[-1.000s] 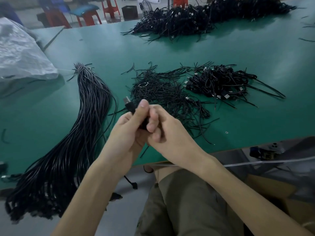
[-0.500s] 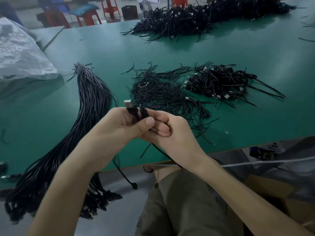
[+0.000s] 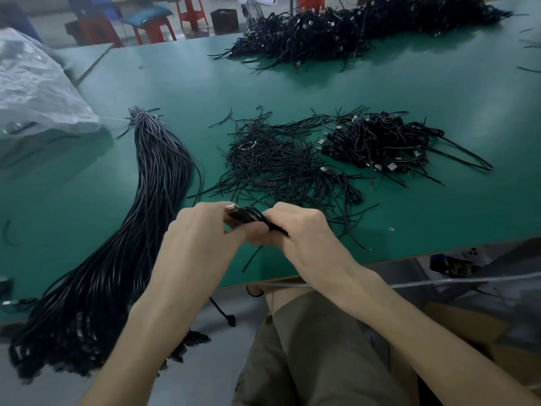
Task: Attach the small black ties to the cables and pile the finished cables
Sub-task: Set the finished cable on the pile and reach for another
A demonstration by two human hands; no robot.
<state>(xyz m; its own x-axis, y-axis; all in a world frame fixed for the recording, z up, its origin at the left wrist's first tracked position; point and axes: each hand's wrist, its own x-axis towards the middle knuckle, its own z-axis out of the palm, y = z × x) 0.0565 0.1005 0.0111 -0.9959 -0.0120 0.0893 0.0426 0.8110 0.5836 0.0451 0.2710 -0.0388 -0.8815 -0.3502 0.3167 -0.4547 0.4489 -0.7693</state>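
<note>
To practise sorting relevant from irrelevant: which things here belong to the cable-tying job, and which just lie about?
Job: cable gripped by left hand and right hand; loose black ties; untied cable bundle; tied cable pile.
Lying about: plastic sheet; red stools.

The left hand and right hand hide most of the cable; a tie on it cannot be told; the top edge cuts the far pile.

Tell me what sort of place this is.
Likely a cable assembly workshop: a long green worktable carries a thick bundle of black cables, a heap of loose ties and a pile of coiled cables.
</note>
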